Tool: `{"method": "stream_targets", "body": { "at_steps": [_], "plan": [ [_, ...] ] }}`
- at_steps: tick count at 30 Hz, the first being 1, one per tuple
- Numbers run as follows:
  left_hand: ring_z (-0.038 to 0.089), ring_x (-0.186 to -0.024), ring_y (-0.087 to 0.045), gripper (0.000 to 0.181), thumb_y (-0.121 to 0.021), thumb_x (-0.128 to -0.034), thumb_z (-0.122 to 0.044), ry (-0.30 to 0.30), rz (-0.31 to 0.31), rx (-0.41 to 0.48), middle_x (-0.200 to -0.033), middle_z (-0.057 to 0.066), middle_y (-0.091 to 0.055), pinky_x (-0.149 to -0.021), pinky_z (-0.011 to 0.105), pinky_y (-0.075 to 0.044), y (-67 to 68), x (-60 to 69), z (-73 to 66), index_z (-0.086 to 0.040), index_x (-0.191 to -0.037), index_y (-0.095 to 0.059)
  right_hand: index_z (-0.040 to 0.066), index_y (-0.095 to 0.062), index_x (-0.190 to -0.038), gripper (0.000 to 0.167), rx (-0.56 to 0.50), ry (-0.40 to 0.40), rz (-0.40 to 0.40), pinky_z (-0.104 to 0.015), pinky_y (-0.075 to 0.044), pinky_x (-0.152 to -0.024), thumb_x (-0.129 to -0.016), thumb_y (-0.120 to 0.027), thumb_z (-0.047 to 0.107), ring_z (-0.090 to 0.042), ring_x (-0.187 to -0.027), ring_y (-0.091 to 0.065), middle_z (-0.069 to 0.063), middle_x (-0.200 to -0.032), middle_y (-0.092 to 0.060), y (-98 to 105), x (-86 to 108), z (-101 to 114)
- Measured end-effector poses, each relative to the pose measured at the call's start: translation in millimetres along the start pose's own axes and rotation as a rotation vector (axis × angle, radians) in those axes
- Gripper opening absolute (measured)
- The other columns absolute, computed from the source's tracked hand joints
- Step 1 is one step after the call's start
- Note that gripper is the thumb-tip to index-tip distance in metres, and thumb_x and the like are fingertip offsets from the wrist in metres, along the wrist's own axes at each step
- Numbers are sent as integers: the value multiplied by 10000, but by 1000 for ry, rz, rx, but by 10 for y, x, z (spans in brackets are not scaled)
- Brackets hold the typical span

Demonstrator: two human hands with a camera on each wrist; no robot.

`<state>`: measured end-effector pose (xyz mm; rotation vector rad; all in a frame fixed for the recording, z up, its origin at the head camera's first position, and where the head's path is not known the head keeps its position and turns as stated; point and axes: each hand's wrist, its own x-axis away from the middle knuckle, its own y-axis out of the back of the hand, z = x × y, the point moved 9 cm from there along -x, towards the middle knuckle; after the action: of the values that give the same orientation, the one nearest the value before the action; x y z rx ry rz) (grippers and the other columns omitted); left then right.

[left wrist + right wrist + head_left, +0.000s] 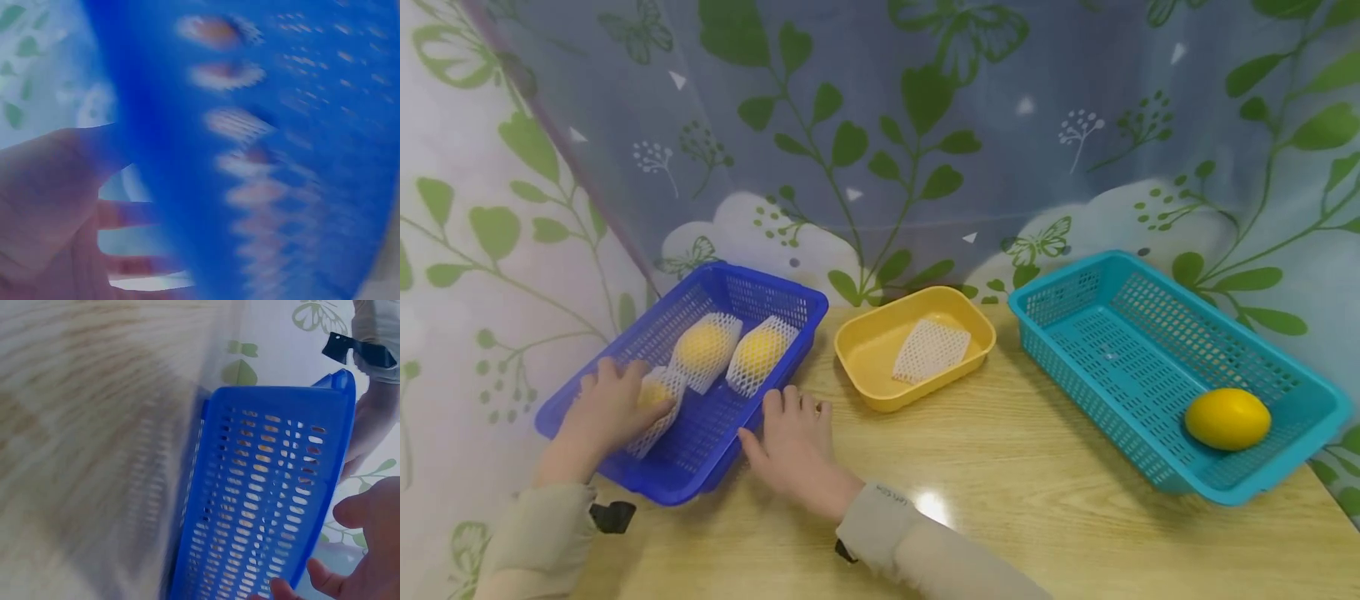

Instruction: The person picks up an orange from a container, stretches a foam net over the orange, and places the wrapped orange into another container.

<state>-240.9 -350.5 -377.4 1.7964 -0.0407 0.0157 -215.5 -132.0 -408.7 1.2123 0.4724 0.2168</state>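
Inside the blue basket [711, 492], at its near left end, my left hand [608, 410] grips a yellow oval fruit in a white foam net [664, 417]. The thumb lies on the near side of that fruit and the fingers partly hide it. Two more netted yellow fruits, one in the middle [703, 346] and one by the right wall [763, 354], lie farther back. At the basket's right rim is my right hand [797, 446], fingers fairly straight, thumb close to the edge, holding nothing. The left wrist view is blurred by the nearby basket wall [150, 125].
A small yellow tray [868, 392] holding a flat white foam net [931, 350] stands in the middle. To the right, a teal basket [1075, 392] contains one bare yellow fruit [1228, 419]. A leaf-patterned curtain [865, 192] hangs behind the wooden table [985, 508].
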Motion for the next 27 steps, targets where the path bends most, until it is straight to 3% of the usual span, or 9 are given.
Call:
{"method": "stream_targets", "body": {
  "at_steps": [5,10,14,17,23,27],
  "plan": [
    [664,-1089,-380,739,-584,-944,-491,-3,-13,-23,-1235,448,-344,-724,760,-404,196,99,-389,107,-1345,-420,160,-525,-970,300,-174,36,57,-266,-424,-634,-964,-559,458,-141,-782,-532,32,-873,-503,93,-7,-155],
    [564,-939,-515,568,-608,-937,-430,-74,-216,-44,-1058,349,-505,-671,666,-449,436,217,-932,86,-1167,-549,191,-541,-844,252,-348,5,139,-262,-390,-503,-947,-598,414,-118,-622,-515,73,-701,-509,220,-24,-404],
    [395,-754,-557,429,-572,-973,-404,-139,-358,50,-880,212,-564,-615,522,-455,552,224,-1327,24,-990,-594,215,-560,-785,243,-400,-18,151,-281,-386,-476,-939,-604,398,-112,-556,-509,79,-614,-520,391,-27,-589],
    [290,-667,-526,411,-542,-993,-406,-177,-453,133,-794,128,-560,-586,438,-438,612,180,-1547,-9,-908,-604,201,-585,-766,224,-450,11,135,-269,-384,-479,-944,-602,335,-99,-544,-492,77,-606,-522,570,-34,-679],
    [279,-547,-475,373,-586,-937,-345,-300,-729,119,-641,81,-514,-507,399,-384,747,130,-2005,-43,-717,-576,117,-671,-802,198,-661,102,140,-249,-408,-549,-959,-554,148,-89,-573,-476,50,-653,-563,927,-45,-919],
    [288,-559,-462,355,-596,-920,-322,-333,-751,145,-636,60,-482,-513,412,-354,710,59,-2271,-72,-678,-524,114,-664,-805,197,-673,94,155,-277,-405,-526,-972,-564,140,-118,-531,-459,30,-594,-524,1125,3,-1172]
  ]
}}
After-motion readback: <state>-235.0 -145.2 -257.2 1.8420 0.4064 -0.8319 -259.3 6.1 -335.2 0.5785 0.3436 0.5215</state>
